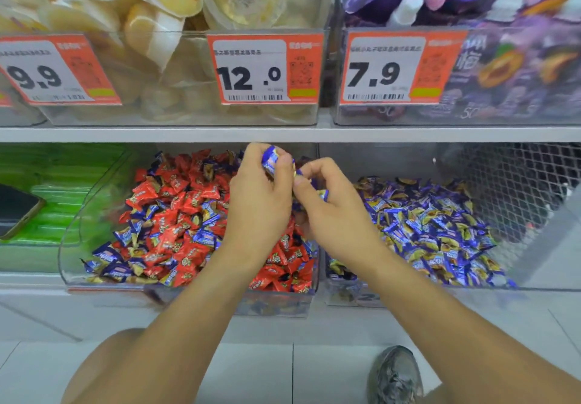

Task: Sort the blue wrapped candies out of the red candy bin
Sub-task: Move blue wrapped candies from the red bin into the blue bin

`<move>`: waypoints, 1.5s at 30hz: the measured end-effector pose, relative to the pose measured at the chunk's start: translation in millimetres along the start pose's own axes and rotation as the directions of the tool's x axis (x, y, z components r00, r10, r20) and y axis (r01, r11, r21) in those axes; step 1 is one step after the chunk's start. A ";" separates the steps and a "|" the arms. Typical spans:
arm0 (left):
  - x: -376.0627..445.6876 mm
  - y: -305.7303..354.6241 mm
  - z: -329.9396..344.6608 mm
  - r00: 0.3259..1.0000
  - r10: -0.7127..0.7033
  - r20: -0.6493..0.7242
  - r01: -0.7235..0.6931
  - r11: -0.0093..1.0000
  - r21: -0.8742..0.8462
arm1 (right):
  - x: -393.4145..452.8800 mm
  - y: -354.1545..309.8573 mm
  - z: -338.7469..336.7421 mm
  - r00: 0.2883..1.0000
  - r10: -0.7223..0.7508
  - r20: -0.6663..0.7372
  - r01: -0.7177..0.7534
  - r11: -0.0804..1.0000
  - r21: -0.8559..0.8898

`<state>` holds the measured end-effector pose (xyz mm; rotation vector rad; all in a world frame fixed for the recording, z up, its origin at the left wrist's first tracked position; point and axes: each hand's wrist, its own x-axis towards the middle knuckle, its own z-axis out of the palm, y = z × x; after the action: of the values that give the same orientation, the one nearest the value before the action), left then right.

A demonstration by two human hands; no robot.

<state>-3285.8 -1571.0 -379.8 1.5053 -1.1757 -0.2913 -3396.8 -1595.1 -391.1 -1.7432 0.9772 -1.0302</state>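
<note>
Over the red candy bin (pixel 94 215), still dotted with blue strays, your left hand (pixel 261 202) pinches a blue candy (pixel 271 159) lifted clear, while your right hand (pixel 327 205) curls around more blue candies (pixel 323 194), probably gathering them for the blue bin (pixel 534 262) alongside.

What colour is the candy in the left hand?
Blue, with a pale label; candy in left hand, head view.

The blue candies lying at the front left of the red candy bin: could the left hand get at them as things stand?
Probably yes. Those blue candies lie on top of the pile, the bin is open above, and nothing covers them. But the left hand already holds blue candy.
</note>
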 end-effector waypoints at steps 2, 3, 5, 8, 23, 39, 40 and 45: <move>-0.3 7.0 10.4 1.000 0.013 0.001 -0.013 1.000 -0.007 | 0.2 -3.2 -4.2 0.991 0.132 -0.012 -0.124 0.957 0.264; -0.9 8.8 15.0 1.000 0.016 0.024 -0.015 1.000 -0.010 | 0.9 -5.2 -9.6 0.983 0.182 -0.001 -0.170 0.923 0.345; -3.6 11.1 23.3 0.993 0.033 0.117 -0.031 0.999 -0.024 | 3.3 -4.3 -22.2 0.971 0.232 0.054 -0.233 0.882 0.409; -5.6 13.8 33.8 0.960 0.057 0.274 -0.038 0.997 -0.072 | 6.7 2.2 -39.4 0.951 0.260 0.167 -0.309 0.829 0.467; 14.2 1.9 43.3 0.889 0.228 0.397 -0.340 0.909 0.241 | 26.5 31.0 -132.2 0.957 0.237 -0.167 -0.264 0.950 -0.167; 41.8 -86.3 -77.4 0.747 -0.141 0.649 -0.413 0.668 0.620 | 20.8 -5.9 -16.9 0.940 -0.139 0.310 0.265 0.872 -0.411; 42.6 -87.1 -79.2 0.753 -0.130 0.645 -0.414 0.668 0.618 | 21.2 -7.6 -7.4 0.925 -0.152 0.347 0.300 0.854 -0.426; 44.1 -87.1 -91.7 0.797 -0.107 0.594 -0.380 0.676 0.632 | 36.1 -3.2 27.5 0.878 -0.041 0.477 0.413 0.569 -0.711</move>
<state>-3154.7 -1563.0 -406.5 2.0757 -2.0977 -0.1836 -3358.4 -1619.0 -387.3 -2.7749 1.0089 -0.2744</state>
